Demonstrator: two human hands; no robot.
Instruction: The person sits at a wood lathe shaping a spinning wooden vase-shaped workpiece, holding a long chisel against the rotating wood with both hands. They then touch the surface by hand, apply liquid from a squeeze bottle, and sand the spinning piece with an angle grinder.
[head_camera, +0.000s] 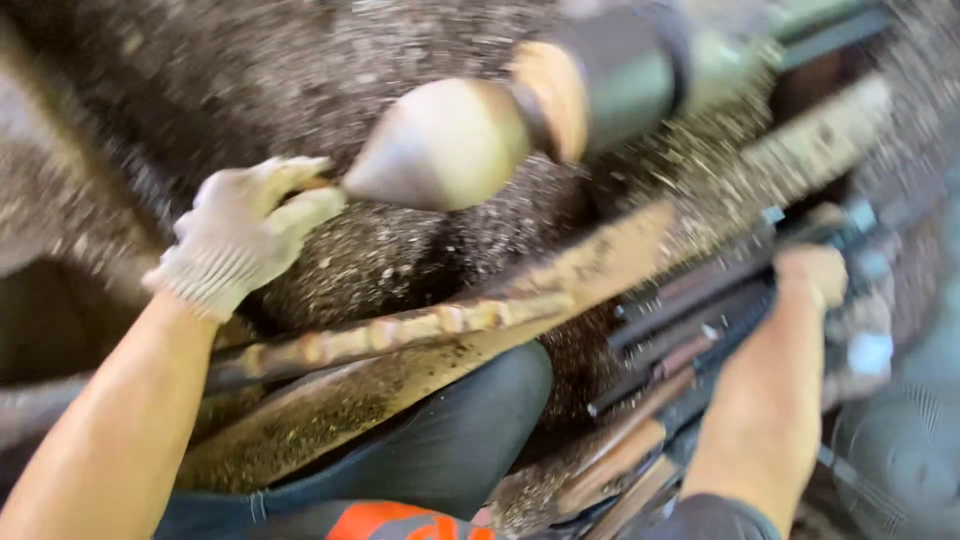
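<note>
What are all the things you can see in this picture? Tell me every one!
metal cone: one, grey-brown and pointed, upper middle, on the end of a dark green cylinder.
shavings: a big heap, grey-brown specks, across the top and middle.
ridged rod: one, tan and dusty, slanting across the middle.
rail: one, long and brown, coated in shavings, slanting up to the right.
dark bars: several, black and brown, right side; too blurred to count.
trousers: dark, bottom middle, with an orange patch below.
left hand: one, in a white knitted glove, fingertips at the tip of the cone.
right hand: one, bare, among the dark bars on the right; its grip is blurred.
</note>
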